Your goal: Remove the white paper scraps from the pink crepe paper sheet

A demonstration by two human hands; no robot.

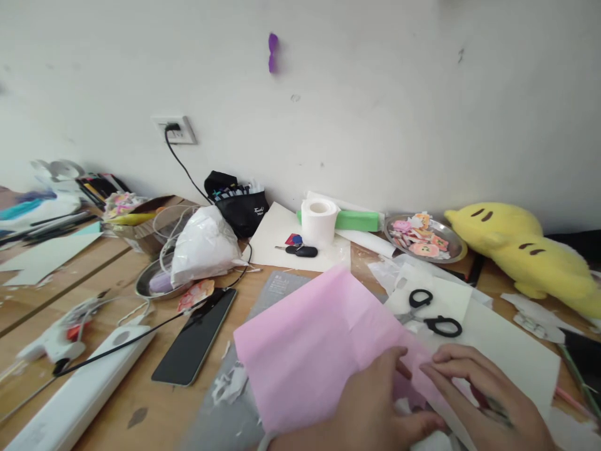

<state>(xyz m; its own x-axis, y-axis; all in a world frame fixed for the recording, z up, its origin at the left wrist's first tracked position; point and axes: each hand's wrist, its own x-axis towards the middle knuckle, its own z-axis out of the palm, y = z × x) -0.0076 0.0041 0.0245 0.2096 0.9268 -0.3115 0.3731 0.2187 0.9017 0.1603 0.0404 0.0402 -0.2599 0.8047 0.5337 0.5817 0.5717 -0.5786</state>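
Note:
A sheet of pink paper (pixel 310 338) stands tilted over a grey mat (pixel 277 288) and takes up the lower middle of the view. My left hand (pixel 370 401) is closed on its lower right part, with the thumb and fingers curled at the paper. Beside it my right hand (pixel 493 394) pinches the narrow right end between its fingertips. A small dark thing shows by the right palm, too unclear to name. Just beyond the hands, black-handled scissors (pixel 441 326) lie on cream paper (pixel 507 357), their blades partly behind the pink sheet.
Left lie a phone (pixel 195 338), a white power strip (pixel 84 388), a glue gun (pixel 66 332) and a cable. Behind stand a white plastic bag (pixel 206 241), a black pen pouch (pixel 246 210), a white roll (pixel 319 220) and a plate of paper cutouts (pixel 425 241). A yellow plush (pixel 521 247) lies right.

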